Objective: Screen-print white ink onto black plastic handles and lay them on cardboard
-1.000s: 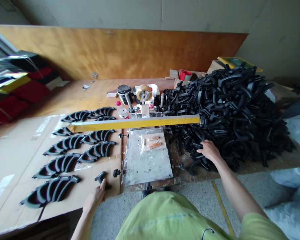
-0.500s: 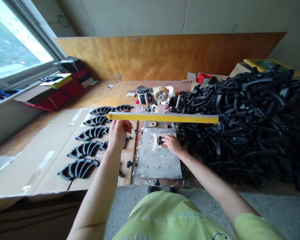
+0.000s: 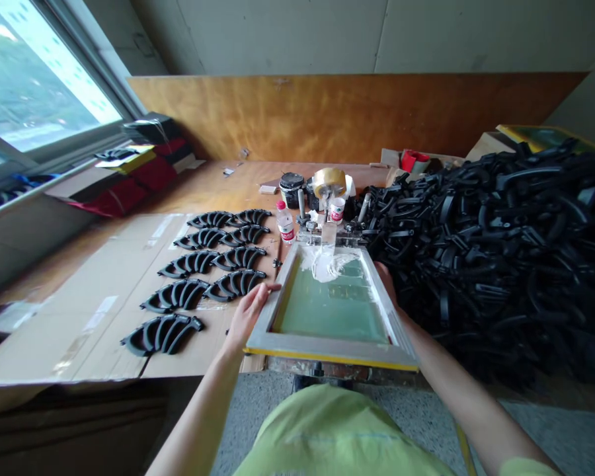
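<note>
A screen printing frame [image 3: 327, 342] lies lowered over the work plate, its grey border surrounding green mesh. White ink [image 3: 330, 266] is smeared at the mesh's far end, where a pale, translucent scraper [image 3: 328, 238] stands upright. My left hand [image 3: 249, 314] is closed at the frame's left side, fingertips at its border beside a small dark piece. My right hand [image 3: 387, 281] is by the frame's right side; the border hides most of its fingers. Left of the frame, black curved handles [image 3: 235, 284] lie in fanned rows on cardboard.
A heap of black plastic parts [image 3: 480, 264] rises close on the right. Behind the frame stand a red-capped bottle [image 3: 285, 223], a dark tub [image 3: 291, 190], a white cup [image 3: 336, 209] and a tape roll [image 3: 328, 180]. Red and black boxes [image 3: 143, 175] sit by the window.
The screen printing frame has swung down from edge-on to nearly flat, covering the plate and the black part on it. My left hand came down with it; my right hand moved rightward off the part.
</note>
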{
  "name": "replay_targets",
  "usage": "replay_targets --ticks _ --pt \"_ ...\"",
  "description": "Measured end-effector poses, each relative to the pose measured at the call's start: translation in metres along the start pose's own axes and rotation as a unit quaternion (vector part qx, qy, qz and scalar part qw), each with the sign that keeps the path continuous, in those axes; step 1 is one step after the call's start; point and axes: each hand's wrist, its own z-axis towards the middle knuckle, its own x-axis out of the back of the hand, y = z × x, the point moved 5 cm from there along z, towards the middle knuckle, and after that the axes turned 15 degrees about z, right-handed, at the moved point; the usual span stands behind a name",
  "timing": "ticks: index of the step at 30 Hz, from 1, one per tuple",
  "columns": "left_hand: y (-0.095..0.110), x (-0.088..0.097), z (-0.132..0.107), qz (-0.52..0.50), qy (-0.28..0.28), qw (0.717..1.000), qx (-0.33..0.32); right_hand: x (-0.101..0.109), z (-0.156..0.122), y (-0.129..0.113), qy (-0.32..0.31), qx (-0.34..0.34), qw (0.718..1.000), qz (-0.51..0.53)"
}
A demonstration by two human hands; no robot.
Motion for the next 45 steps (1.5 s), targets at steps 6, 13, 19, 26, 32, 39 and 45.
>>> replay_targets --ticks 6,13,19,26,32,39,45 --pt "-0.08 -0.038 -0.003 -0.009 -0.082 0.995 0.062 0.0 0.082 -0.054 0.049 0.118 0.99 -0.053" --pt "-0.117 -0.052 0.007 0.035 -0.058 0.996 0.06 -0.072 0.106 -0.081 -0.202 0.073 0.967 -0.135" --pt "-0.128 -0.054 0.008 0.017 -0.058 0.996 0.07 -0.074 0.078 -0.061 -0.149 0.054 0.968 -0.192" --pt "-0.133 -0.056 0.008 0.029 -0.07 0.995 0.065 -0.07 0.018 -0.094 -0.294 0.238 0.922 -0.078" --pt "-0.123 -0.053 0.006 0.023 -0.052 0.996 0.065 -0.055 0.039 -0.094 -0.248 0.195 0.948 -0.033" --pt "-0.118 -0.052 0.005 -0.002 -0.053 0.995 0.083 -0.066 0.005 -0.093 -0.263 0.246 0.932 -0.032" --pt "-0.077 -0.033 -0.002 -0.046 -0.089 0.991 0.093 -0.051 0.08 -0.096 -0.18 0.123 0.976 -0.013"
